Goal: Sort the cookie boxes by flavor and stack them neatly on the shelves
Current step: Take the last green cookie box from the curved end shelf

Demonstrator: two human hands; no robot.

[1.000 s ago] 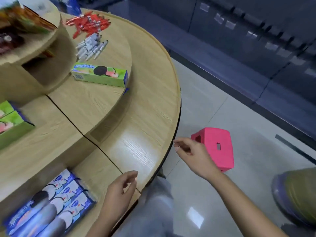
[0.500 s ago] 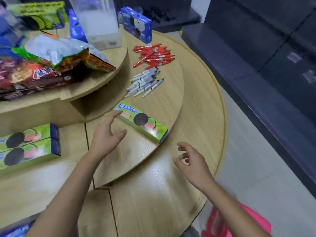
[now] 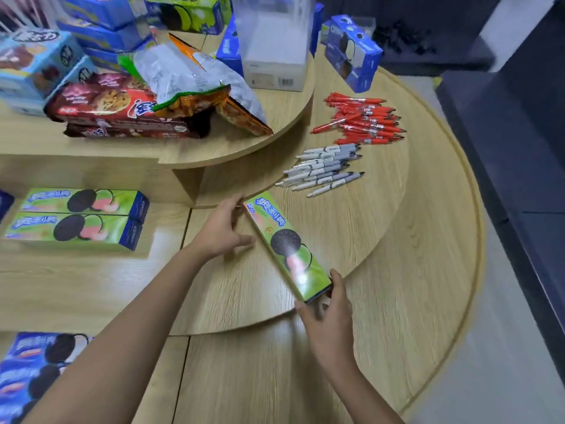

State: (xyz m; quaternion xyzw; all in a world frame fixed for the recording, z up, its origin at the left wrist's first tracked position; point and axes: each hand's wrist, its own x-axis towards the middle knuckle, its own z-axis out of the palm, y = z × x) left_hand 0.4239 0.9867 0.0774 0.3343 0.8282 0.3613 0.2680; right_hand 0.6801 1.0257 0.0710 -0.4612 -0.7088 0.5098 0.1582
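A long green cookie box (image 3: pixel 286 245) lies diagonally on the middle tier of the round wooden shelf (image 3: pixel 351 228). My left hand (image 3: pixel 221 229) touches its far end, fingers spread along the side. My right hand (image 3: pixel 328 316) cups its near blue end at the tier's edge. Two matching green boxes (image 3: pixel 79 218) lie side by side on the same tier at the left. Blue cookie boxes (image 3: pixel 33 371) lie on the lowest tier at the bottom left.
The top tier holds red cookie packs (image 3: pixel 110 111), a silver snack bag (image 3: pixel 189 78), blue boxes (image 3: pixel 101 22) and a clear container (image 3: pixel 275 41). Red pens (image 3: pixel 363 120) and grey pens (image 3: pixel 324 169) lie beyond the green box. Another blue box (image 3: pixel 353 53) stands at the back right.
Both hands have reached forward to the green box and now hold its two ends. The box has turned to lie more lengthwise toward me. The view has tilted up.
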